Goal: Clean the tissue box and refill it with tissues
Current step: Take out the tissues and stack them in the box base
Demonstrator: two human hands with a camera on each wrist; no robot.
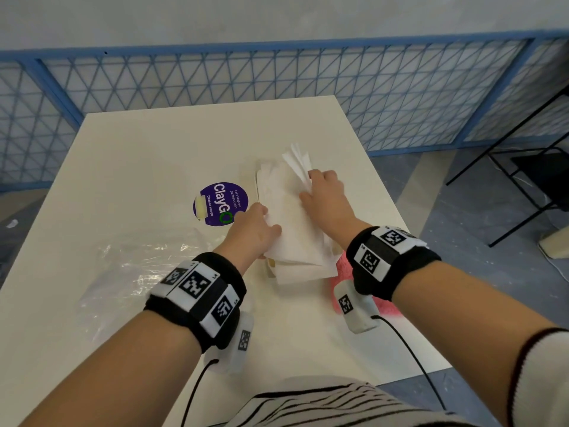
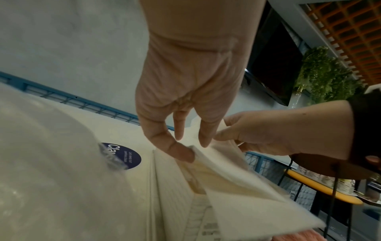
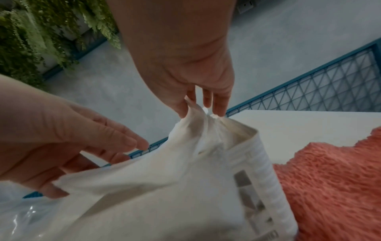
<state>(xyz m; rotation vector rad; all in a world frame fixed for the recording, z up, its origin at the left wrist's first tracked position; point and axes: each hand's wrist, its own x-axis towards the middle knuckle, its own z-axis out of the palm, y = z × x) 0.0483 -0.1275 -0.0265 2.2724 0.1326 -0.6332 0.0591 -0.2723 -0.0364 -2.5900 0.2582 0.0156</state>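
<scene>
A stack of white tissues (image 1: 292,223) lies on top of the white ribbed tissue box (image 3: 266,176) in the middle of the table, hiding most of the box. My left hand (image 1: 266,221) holds the stack's near left edge between thumb and fingers (image 2: 181,151). My right hand (image 1: 308,184) pinches the far end of the tissues, which bunch up under its fingertips (image 3: 218,110). In the left wrist view the tissues (image 2: 237,187) bend over the box's ribbed side (image 2: 164,195). The inside of the box is hidden.
A pink fluffy cloth (image 1: 340,269) lies right of the box, partly under my right wrist. Crumpled clear plastic wrap (image 1: 138,272) is spread at the left. A purple round sticker (image 1: 220,203) is on the white table (image 1: 184,143). A blue mesh fence (image 1: 277,75) stands behind it.
</scene>
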